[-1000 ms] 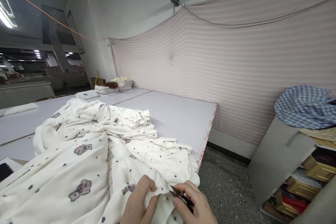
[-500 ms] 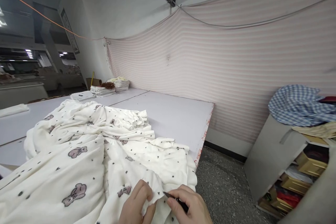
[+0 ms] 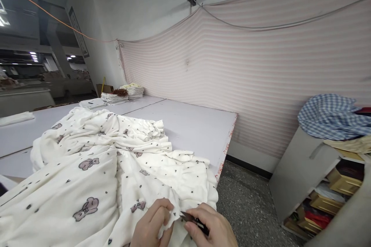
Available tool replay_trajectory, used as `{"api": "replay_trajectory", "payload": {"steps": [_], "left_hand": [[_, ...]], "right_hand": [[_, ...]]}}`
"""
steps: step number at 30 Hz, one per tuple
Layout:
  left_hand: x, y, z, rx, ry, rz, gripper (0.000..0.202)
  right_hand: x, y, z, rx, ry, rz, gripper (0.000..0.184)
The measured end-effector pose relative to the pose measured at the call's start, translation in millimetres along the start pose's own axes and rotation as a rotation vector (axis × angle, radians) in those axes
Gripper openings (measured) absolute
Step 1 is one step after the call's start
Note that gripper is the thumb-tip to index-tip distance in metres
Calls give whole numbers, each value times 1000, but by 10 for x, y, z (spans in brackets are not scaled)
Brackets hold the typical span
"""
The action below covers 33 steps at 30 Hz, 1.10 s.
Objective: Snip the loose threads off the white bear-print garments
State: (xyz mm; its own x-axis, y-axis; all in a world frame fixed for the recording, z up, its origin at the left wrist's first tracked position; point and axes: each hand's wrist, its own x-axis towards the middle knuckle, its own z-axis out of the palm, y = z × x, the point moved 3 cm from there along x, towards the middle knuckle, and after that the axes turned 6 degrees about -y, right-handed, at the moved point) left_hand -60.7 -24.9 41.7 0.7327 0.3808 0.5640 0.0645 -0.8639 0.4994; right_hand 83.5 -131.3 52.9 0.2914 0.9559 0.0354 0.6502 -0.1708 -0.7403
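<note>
My left hand (image 3: 152, 225) pinches the cloth (image 3: 87, 177); my right hand (image 3: 213, 229) grips snips (image 3: 191, 219). Far across the surface (image 3: 188, 127) sit stacks (image 3: 127, 92); a shelf (image 3: 327, 185) stands right.

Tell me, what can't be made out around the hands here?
Head view, dark tool: mostly covered by the right hand, so its kind is unclear.
Head view, left hand: pinches the white printed cloth; wrist cut off by the bottom edge.
Head view, far stacks: too small to identify.
</note>
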Motion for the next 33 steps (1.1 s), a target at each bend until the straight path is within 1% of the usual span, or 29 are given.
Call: {"api": "replay_trajectory", "payload": {"steps": [5,13,19,27,31,33], "left_hand": [[5,15,-6,-19,16,26,21],[-11,19,-2,22,36,74,23],[1,24,-6,16,44,88,24],[7,0,7,-7,5,69,23],[-4,5,9,-4,39,59,22],[-10,3,9,-5,70,49,22]], "right_hand": [[-9,-56,-31,-24,17,-16,22],[38,-60,8,-39,30,-84,22],[64,-22,56,20,52,-108,23],[92,46,80,102,6,-143,24],[115,92,58,154,91,-100,25],[116,105,43,177,91,-76,24]]}}
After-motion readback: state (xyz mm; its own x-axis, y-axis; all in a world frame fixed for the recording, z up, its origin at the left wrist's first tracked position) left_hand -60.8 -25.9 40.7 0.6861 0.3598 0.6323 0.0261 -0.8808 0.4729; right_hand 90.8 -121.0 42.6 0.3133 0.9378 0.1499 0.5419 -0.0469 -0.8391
